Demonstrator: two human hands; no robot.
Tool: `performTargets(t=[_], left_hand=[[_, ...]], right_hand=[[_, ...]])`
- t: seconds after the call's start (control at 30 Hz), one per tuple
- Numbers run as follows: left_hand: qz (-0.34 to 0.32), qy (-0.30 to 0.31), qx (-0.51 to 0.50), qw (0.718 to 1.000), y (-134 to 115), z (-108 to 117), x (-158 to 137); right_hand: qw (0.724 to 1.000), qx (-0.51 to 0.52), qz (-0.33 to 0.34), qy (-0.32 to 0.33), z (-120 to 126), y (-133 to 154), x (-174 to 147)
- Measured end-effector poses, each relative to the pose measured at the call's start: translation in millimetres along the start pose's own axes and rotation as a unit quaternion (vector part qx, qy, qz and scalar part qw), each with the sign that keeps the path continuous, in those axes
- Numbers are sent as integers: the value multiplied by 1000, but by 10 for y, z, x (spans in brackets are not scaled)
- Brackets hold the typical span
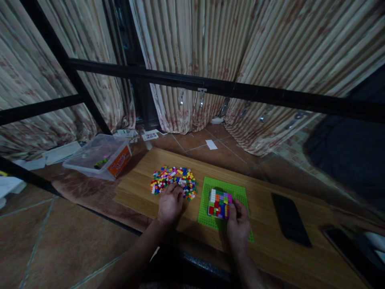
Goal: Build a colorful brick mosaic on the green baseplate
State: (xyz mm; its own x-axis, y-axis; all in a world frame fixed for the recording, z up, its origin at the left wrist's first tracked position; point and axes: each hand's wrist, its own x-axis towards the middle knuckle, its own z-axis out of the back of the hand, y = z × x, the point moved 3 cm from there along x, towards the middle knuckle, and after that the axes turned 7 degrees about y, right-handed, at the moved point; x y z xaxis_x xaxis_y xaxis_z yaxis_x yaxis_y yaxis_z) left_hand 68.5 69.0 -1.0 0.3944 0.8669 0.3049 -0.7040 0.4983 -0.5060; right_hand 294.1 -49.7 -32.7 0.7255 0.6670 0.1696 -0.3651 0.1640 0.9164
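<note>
A pile of small multicoloured bricks (174, 179) lies on the wooden table (270, 245). My left hand (170, 202) rests at the pile's near edge with its fingers curled among the bricks. To the right lies a green baseplate (222, 188) bearing a block of assembled coloured bricks (219, 202). My right hand (238, 222) is on the plate, its fingers touching the right side of that block. Whether either hand pinches a single brick is too small to tell.
A dark phone (290, 219) lies on the table to the right, with another dark flat device (351, 251) beyond it. A clear plastic box (100, 156) stands on the floor at the left. Black metal bars (210, 85) and striped curtains are behind.
</note>
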Motion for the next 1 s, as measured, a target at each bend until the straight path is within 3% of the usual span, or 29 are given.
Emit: performTargets(t=[0.27,0.47,0.7,0.8,0.9,1.0], left_hand=[[-13,-5,2,1000,-31,-1,12],[11,9,26,1000,-77,14,35],[39,-6,-17,999,-115,58,56],[46,-11,-109,993,-136,134,20],[68,26,-232,970,-235,222,-50],[61,67,-323,942,-428,308,-131]], right_hand=[[1000,1,13,6,-4,-94,25],[1000,3,10,7,-12,-127,20],[1000,-10,10,17,21,-98,25],[999,-21,49,5,74,55,10],[989,-54,140,7,102,398,-93],[983,5,135,125,7,752,-244]])
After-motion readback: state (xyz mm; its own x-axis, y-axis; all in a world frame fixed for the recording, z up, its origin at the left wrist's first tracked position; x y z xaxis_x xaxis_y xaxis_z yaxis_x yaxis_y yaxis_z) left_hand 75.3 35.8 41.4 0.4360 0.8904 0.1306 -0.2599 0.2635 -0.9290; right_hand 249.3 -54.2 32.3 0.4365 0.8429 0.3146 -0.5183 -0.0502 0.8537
